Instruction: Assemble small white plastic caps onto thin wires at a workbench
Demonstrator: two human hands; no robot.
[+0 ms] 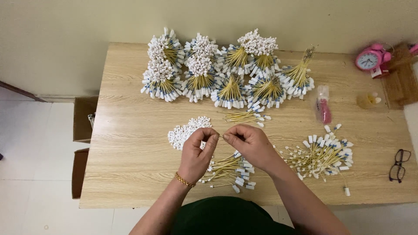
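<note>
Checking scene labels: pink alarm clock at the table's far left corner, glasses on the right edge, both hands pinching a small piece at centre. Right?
One error: the pink alarm clock stands at the table's far right corner, not the left. The head view shows it. The glasses do lie at the right edge, and the left hand and right hand pinch at centre.

A light wooden table [130, 126] with a pale grain stands pushed against a plain cream wall [65, 39] on the far side from the hands. Left of the hands, beyond the table's edge, lies a white tiled floor [35, 174], where brown cardboard boxes [82, 119] sit tucked against the table. The light is soft and even, without hard shadows.
</note>
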